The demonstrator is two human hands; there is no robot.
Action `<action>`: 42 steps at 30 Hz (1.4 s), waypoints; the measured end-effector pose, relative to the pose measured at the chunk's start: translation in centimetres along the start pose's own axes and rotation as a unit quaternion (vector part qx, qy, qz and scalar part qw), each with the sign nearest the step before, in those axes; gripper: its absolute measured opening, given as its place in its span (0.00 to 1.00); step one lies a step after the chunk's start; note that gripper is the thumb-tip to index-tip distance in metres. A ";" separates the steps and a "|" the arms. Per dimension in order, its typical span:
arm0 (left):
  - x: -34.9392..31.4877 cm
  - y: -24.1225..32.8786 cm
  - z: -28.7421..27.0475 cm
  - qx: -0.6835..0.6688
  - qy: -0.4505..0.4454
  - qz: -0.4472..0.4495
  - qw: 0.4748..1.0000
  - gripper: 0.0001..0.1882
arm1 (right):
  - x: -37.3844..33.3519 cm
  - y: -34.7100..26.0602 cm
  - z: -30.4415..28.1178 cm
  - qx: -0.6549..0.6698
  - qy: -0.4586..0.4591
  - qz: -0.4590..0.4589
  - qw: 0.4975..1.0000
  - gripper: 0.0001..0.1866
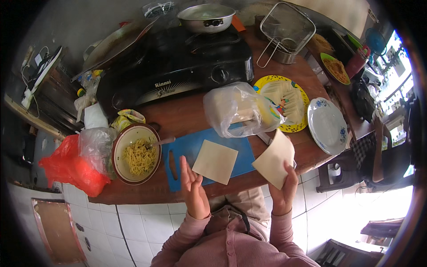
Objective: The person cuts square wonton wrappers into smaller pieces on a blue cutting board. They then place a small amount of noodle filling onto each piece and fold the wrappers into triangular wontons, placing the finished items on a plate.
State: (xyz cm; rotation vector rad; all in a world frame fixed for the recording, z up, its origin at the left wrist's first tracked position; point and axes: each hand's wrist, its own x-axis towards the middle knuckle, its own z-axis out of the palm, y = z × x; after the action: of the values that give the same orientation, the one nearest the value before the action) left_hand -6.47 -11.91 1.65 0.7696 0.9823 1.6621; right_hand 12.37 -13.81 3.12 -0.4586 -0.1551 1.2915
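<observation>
One square spring roll wrapper [215, 162] lies flat on the blue cutting board [191, 141]. My right hand [284, 189] grips another wrapper [276, 159] by its lower edge, raised at the right end of the board. Beside the lying wrapper's left corner, my left hand [194, 191] is empty, its fingers stretched out and pointing up. To the left of the board, a brown-rimmed bowl [119, 171] holds yellow noodles [140, 156] and a spoon. Behind the board, a clear plastic bag [218, 104] contains a stack of wrappers.
A yellow plate [303, 120] bears several pale rolls; a white flowered plate [326, 129] sits beside it. Behind stands a black gas stove [178, 75] with a metal pan [207, 20] and a wok [113, 46]. Red plastic bag [73, 164] at left; wire strainer [287, 26] at back right.
</observation>
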 end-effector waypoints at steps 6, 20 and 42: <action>2.3 3.8 2.4 0.411 -0.145 0.302 0.848 0.14 | 1.9 -1.1 2.5 -0.174 0.042 -0.098 0.979 0.22; 12.6 -0.1 11.5 0.685 -0.214 0.417 0.557 0.04 | 5.7 0.0 3.0 -0.226 -0.073 0.113 0.965 0.27; 15.0 -1.5 8.9 0.602 -0.275 0.379 0.647 0.05 | 10.7 0.9 1.2 -0.322 -0.021 0.178 0.930 0.22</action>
State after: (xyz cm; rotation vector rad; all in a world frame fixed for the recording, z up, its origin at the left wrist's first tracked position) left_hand -2.48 4.81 4.82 2.7110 1.3242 0.9660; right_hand 14.13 -3.18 2.29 -1.0568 -0.5626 1.5974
